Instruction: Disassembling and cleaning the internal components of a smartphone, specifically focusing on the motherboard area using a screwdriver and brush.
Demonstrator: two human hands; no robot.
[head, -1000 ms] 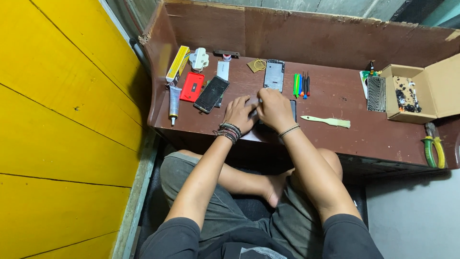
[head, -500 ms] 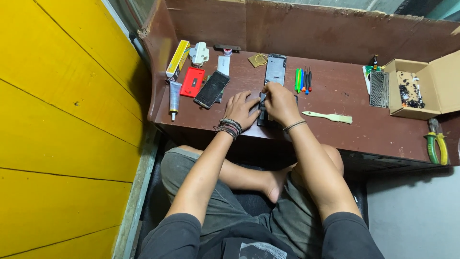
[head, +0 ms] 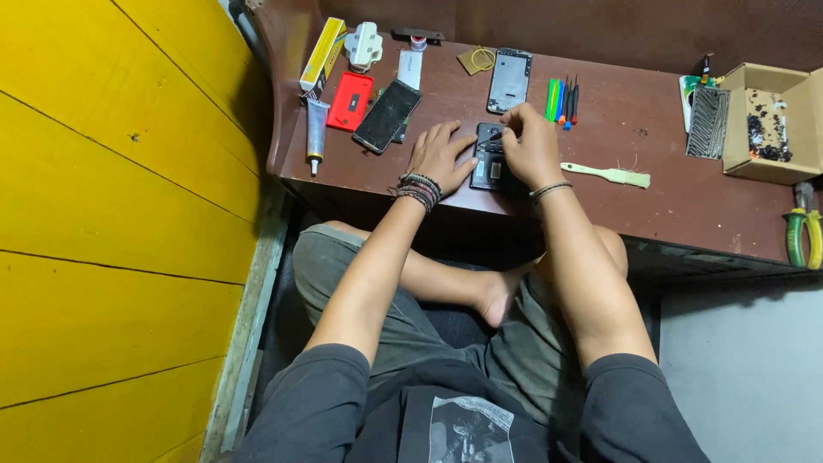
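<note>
A dark opened phone (head: 489,159) lies on the brown desk (head: 651,193) near its front edge. My left hand (head: 439,154) rests on the desk and steadies the phone's left side with spread fingers. My right hand (head: 528,146) is closed on a thin dark tool (head: 495,135) whose tip touches the upper part of the phone. Bracelets circle both wrists.
A black phone (head: 387,115), a red case (head: 351,99), a glue tube (head: 315,135) and a yellow box (head: 321,53) lie to the left. Behind are a phone frame (head: 510,81) and coloured screwdrivers (head: 562,99). A pale brush (head: 607,175), cardboard box (head: 770,120) and pliers (head: 802,236) sit on the right.
The view has shifted so the desk sits higher in the frame. Both hands stay on the dark phone, and the right hand's tool tip now rests on its upper part.
</note>
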